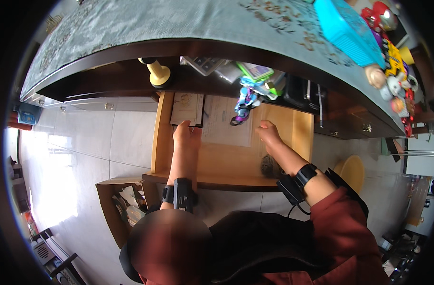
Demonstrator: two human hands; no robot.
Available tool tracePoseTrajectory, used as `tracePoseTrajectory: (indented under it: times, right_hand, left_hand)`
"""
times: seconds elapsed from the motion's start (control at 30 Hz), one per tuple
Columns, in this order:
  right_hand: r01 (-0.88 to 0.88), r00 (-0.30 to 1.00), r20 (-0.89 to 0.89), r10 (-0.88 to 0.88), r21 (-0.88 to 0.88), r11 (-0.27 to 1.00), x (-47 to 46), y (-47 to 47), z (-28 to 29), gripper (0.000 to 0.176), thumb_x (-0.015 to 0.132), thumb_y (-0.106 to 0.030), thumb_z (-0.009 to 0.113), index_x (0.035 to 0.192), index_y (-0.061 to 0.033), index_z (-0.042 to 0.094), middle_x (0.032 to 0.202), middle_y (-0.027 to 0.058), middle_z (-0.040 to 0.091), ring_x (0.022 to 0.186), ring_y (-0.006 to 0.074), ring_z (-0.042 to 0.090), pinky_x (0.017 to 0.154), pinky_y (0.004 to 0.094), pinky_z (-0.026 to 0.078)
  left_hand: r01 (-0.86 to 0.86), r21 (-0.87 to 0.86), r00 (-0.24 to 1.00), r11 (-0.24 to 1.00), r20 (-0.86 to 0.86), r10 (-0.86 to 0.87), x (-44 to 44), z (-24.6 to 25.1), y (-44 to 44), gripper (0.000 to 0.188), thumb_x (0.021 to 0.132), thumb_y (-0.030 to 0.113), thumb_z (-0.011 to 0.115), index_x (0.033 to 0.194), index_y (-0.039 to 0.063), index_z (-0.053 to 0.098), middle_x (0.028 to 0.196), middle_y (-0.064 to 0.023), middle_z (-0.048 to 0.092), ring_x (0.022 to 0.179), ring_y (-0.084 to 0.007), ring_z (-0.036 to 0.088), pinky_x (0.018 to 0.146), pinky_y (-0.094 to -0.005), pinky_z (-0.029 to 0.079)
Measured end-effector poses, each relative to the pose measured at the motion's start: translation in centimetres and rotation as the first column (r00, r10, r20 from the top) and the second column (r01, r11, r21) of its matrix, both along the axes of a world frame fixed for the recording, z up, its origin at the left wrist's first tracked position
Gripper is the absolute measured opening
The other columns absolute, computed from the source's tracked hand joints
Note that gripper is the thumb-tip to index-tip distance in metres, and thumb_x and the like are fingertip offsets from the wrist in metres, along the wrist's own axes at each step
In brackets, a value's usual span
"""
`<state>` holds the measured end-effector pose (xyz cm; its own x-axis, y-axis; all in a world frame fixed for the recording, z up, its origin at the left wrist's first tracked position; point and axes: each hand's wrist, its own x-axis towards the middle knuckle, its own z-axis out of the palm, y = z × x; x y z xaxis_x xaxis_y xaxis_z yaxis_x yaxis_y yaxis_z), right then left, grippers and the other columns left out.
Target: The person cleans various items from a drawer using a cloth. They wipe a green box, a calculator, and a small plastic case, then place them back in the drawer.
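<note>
My left hand [187, 134] is over the left side of a pulled-out wooden drawer [231, 162], at the near edge of a dark-edged notebook or folder with papers [185, 108]. Its fingers are partly hidden, so a grip cannot be made out. My right hand [269, 134] has curled fingers and hovers above the drawer, by the right edge of a printed paper sheet [224, 133]. Nothing shows plainly in it. A brown, fuzzy round bundle [269, 165] lies in the drawer's near right corner, partly behind my right forearm.
Above the drawer, a dark recess holds a yellow-handled object [158, 75], a calculator [207, 65], a green-edged case [255, 71], a blue and purple strap [243, 103] and a black case [299, 92]. The cloth-covered tabletop [188, 21] overhangs. A cardboard box [106, 203] stands left.
</note>
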<state>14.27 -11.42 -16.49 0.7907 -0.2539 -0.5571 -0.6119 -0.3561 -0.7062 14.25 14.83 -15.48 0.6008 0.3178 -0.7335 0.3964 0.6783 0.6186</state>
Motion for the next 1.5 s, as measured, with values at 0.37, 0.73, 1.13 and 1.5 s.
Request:
tracePoseTrajectory:
  times: [0.37,0.73,1.13,1.5]
  right_hand:
    - [0.448,0.846,-0.02,-0.533,0.568,0.69,-3.4,-11.0,8.0,0.014,0.086,-0.016,0.06,0.099,-0.0111,0.057,0.091,0.0031,0.059,0.085,0.0196,0.06,0.071,0.0363,0.048]
    - [0.433,0.705,0.067,-0.706,0.748,0.503,0.0,-14.4,8.4,0.009,0.088,-0.013,0.061,0.092,-0.0079,0.055,0.082,0.0066,0.063,0.073,0.0186,0.062,0.069,0.0339,0.052]
    - [0.182,0.833,0.1,-0.544,0.879,0.44,-6.9,-5.4,10.3,0.01,0.093,-0.014,0.055,0.102,-0.0115,0.056,0.096,0.0042,0.062,0.071,0.0146,0.055,0.066,0.0305,0.047]
    - [0.16,0.971,-0.002,-0.239,0.748,0.644,-17.7,-4.5,11.9,0.012,0.094,-0.016,0.051,0.106,-0.0124,0.054,0.095,0.0016,0.06,0.07,0.0118,0.056,0.064,0.0279,0.048]
  left_hand:
    - [-0.024,-0.485,0.993,0.874,0.088,0.076,-10.9,11.6,-8.6,0.037,0.094,0.013,0.045,0.126,-0.003,0.036,0.127,-0.0194,0.035,0.115,-0.0349,0.043,0.099,-0.0447,0.04]
    - [0.098,-0.441,0.994,0.892,0.088,-0.066,-14.6,11.1,-9.6,0.029,0.093,0.01,0.047,0.121,0.002,0.044,0.114,-0.014,0.049,0.103,-0.0283,0.053,0.092,-0.0402,0.045]
    - [0.197,-0.467,0.972,0.862,0.21,-0.109,-13.7,7.9,-9.6,0.021,0.091,0.008,0.052,0.111,0.005,0.05,0.106,-0.0091,0.056,0.096,-0.024,0.057,0.085,-0.0361,0.048]
    - [0.226,-0.455,0.97,0.861,0.189,-0.155,-14.9,9.2,-11.4,0.015,0.094,0.011,0.049,0.108,0.008,0.05,0.093,-0.0039,0.059,0.087,-0.0191,0.058,0.081,-0.0324,0.048]
